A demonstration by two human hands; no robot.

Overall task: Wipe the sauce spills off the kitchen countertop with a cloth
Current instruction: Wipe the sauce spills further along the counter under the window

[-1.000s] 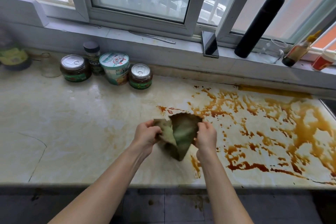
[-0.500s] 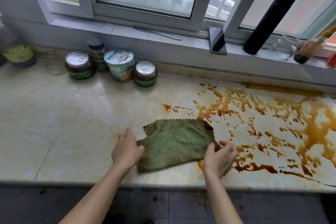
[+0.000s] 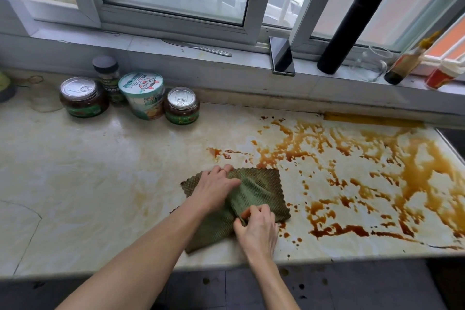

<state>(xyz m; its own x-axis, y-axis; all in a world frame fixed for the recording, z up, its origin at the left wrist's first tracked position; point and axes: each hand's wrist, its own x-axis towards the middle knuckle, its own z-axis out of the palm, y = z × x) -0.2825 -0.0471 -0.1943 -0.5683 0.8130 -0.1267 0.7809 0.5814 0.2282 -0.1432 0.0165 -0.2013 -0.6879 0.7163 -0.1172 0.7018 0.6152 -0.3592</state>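
My L hand (image 3: 216, 189) lies flat, fingers straight, pressing the green cloth (image 3: 263, 190) onto the table (image 3: 100, 171) by its near edge, R hand (image 3: 256, 228) pinches a near fold, & the sauce spills (image 3: 415, 178) spread right/far, so R's nearer.

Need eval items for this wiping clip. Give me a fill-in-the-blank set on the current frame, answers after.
The cloth on the countertop is ____ in colour.
The right hand pinches a fold of it; the left hand lies ____ on top.
The sauce spills spread mostly to the ____ of the cloth.
The paper cup stands between ____ ring-pull jars.
Missing words: green; flat; right; two.
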